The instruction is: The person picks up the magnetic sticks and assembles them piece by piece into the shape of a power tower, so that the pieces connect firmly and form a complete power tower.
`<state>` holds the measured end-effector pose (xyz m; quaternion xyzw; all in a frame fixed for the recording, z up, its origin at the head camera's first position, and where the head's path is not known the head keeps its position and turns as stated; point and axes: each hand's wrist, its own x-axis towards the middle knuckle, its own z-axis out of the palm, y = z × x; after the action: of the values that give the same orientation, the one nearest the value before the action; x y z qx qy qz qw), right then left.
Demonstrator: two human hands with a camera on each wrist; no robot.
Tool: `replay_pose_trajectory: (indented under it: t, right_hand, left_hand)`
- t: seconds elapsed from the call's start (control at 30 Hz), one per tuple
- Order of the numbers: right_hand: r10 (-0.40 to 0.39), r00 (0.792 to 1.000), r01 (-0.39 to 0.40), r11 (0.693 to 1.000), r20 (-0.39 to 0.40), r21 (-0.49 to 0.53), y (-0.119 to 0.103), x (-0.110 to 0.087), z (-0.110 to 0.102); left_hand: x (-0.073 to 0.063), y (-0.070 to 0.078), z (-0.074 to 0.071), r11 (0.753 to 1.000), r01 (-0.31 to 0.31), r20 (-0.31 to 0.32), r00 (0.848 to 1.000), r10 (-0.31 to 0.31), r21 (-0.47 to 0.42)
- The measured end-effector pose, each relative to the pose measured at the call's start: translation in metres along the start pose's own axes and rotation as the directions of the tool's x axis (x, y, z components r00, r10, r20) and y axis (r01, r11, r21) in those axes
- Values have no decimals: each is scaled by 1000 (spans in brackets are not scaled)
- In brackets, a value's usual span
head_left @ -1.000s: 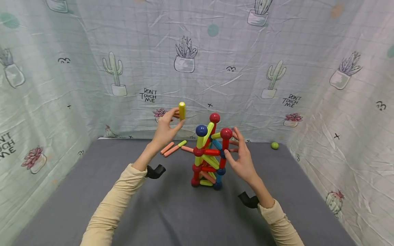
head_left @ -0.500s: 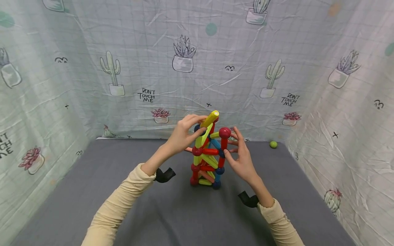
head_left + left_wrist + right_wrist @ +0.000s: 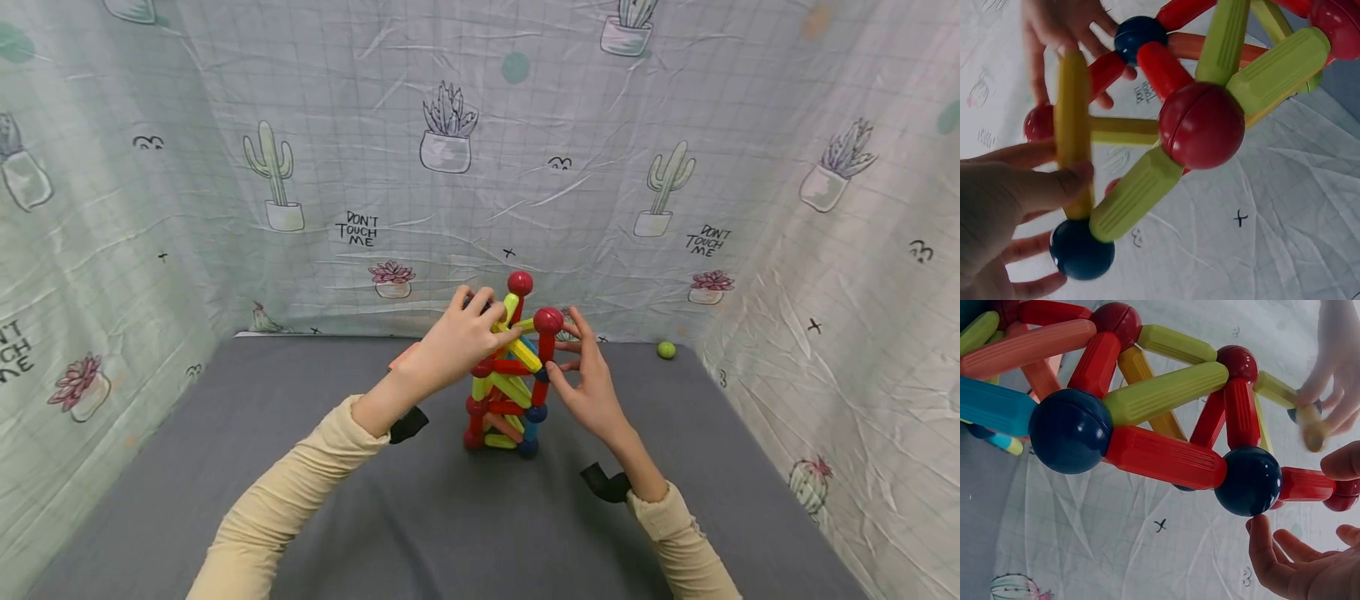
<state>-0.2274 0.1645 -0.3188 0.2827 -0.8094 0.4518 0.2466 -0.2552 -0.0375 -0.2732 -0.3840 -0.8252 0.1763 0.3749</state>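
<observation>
A tower of coloured rods and balls [image 3: 507, 408] from a magnetic building set stands mid-table. At its upper left, my left hand [image 3: 459, 346] pinches a yellow magnetic rod [image 3: 527, 354] between thumb and fingers. In the left wrist view, the lower end of that yellow rod [image 3: 1074, 134] meets a glossy blue ball [image 3: 1082, 249], which the other fingers touch. My right hand [image 3: 592, 392] is beside the tower's right edge, fingers spread. In the right wrist view, a fingertip [image 3: 1260, 528] touches a blue ball [image 3: 1249, 481] while the thumb is near the top red ball.
Behind my left forearm, a salmon-coloured rod [image 3: 403, 357] lies partly hidden on the grey tabletop [image 3: 450, 525]. A small green ball [image 3: 666, 350] sits at the table's back right. Patterned cloth [image 3: 480, 208] hangs behind and along both sides.
My left hand has carried the yellow rod rightward to the tower's upper left and tipped its free end down towards the right. My right hand has stayed at the tower's right side.
</observation>
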Motion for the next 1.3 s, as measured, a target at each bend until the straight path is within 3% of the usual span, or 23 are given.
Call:
replay_pose_trajectory:
  t: [0.1,0.27,0.63,0.8,0.9,1.03,1.1,1.13,1.17,1.23,1.27,1.3]
  right_hand:
    - [-7,1000,7,1000,0,-6,1,0,0]
    - [-9,1000,9,1000,-6,-15,2,2,-1]
    - [-13,1000,13,1000,25,-4,1,0,-1]
    - [3,1000,-3,1000,23,7,3,-1,-2]
    - [-1,1000,1,1000,16,-6,18,-1,-2]
    - [-28,1000,28,999,11,-16,17,-1,-3]
    - [-37,999,37,999,17,-11,9,-1,-4]
    - [-40,999,40,999,21,-11,4,-1,-5]
    - [-46,999,46,999,23,-14,4,-2,-5]
    - [-44,998,45,999,34,-16,4,-2,-6]
    - [-41,998,42,999,38,-19,4,-2,-6]
    - [-39,998,40,999,42,-20,4,-2,-6]
  left_hand:
    - [3,6,-1,996,-5,44,999,1,93]
    - [8,14,-3,990,-25,68,998,16,138]
    - [9,22,0,986,9,8,1000,-11,169]
    - [10,24,1,979,-10,-35,999,17,206]
    - [11,24,1,974,-20,-55,998,33,225]
    - [7,22,1,984,-22,-100,994,40,177]
    - [2,19,1,994,-10,-213,977,33,107]
    - [0,17,2,998,3,-286,958,15,63]
    - [-3,14,3,1000,18,-368,930,-14,5]
    - [-10,5,9,991,46,-516,850,-104,-124]
    - [-13,-1,14,979,68,-562,810,-166,-191]
    - [-18,-7,20,964,98,-575,786,-228,-248]
